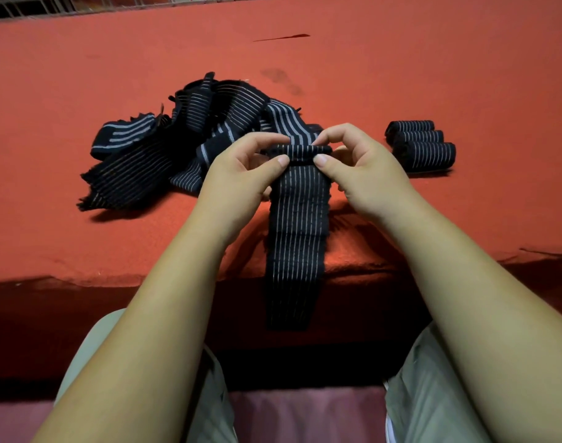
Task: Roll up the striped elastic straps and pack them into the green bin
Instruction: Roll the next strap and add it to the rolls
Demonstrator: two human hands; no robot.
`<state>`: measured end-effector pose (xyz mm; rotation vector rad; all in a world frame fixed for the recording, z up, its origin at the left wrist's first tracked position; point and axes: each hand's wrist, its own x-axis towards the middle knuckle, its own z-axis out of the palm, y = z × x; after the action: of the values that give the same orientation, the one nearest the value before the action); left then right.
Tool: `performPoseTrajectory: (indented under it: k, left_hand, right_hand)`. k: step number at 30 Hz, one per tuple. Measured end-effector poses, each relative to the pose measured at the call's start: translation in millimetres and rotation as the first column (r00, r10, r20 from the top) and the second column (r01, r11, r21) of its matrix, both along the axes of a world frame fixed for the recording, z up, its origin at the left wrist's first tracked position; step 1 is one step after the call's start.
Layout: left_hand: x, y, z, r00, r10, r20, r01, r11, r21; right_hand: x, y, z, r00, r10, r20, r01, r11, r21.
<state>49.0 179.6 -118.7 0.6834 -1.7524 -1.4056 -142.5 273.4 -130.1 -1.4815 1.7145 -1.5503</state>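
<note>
A black strap with thin white stripes (297, 219) runs from my hands toward me and hangs over the table's front edge. Its far end is turned into a small roll. My left hand (241, 174) pinches the roll's left end between thumb and fingers. My right hand (359, 164) pinches the right end the same way. A loose heap of unrolled striped straps (164, 139) lies to the left, behind my hands. Three finished rolls (420, 145) lie side by side on the right. No green bin is in view.
The table is covered in red-orange cloth (401, 75), with a dark stain (282, 78) behind the heap. A wire grid (81, 4) runs along the far edge. My knees in light trousers (426, 394) sit below the front edge.
</note>
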Motion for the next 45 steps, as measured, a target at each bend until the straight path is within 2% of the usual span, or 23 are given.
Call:
performPoseTrajectory:
  k: [3,9,14,20,24,29,37,42,45]
  left_hand:
    - [0.2,0.9,-0.3,0.999,0.004,-0.037,-0.003,0.999,0.032]
    - [0.3,-1.0,-3.7,0.996,0.020,-0.090,-0.015,0.998,0.063]
    - [-1.7,0.8,0.0,0.993,-0.004,-0.118,0.021,0.989,0.146]
    - [2.6,3.9,3.6,0.994,-0.050,-0.094,0.070,0.972,0.223]
    - [3.4,2.3,0.4,0.995,-0.022,-0.093,0.039,0.982,0.185]
    - [4.0,1.2,-0.4,0.999,0.013,-0.040,-0.009,0.996,0.093]
    - [2.8,6.1,1.8,1.000,-0.003,-0.001,0.003,0.997,0.082]
    - [1.8,5.2,1.4,0.997,0.003,-0.083,0.007,0.993,0.118]
    - [2.6,3.1,1.1,0.997,0.007,-0.078,0.003,0.993,0.122]
  right_hand:
    - [1.5,-0.3,0.4,0.999,0.031,0.013,-0.032,0.999,0.021]
    - [6.1,0.5,-1.2,0.958,0.076,0.277,-0.073,0.997,-0.024]
    - [6.4,-0.9,-2.2,0.920,0.121,0.373,-0.096,0.992,-0.085]
    - [2.7,-3.3,-6.7,0.936,0.103,0.336,-0.072,0.992,-0.103]
    - [2.2,-3.0,-4.7,0.958,0.048,0.283,-0.039,0.998,-0.039]
    - [-1.1,2.0,-4.5,0.987,0.093,0.129,-0.097,0.995,0.026]
    - [2.9,3.0,-6.4,0.970,0.066,0.234,-0.050,0.996,-0.072]
    - [2.3,1.3,-6.3,0.957,0.061,0.283,-0.061,0.998,-0.007]
    - [2.2,-0.8,-9.5,0.953,0.044,0.298,-0.044,0.999,-0.005]
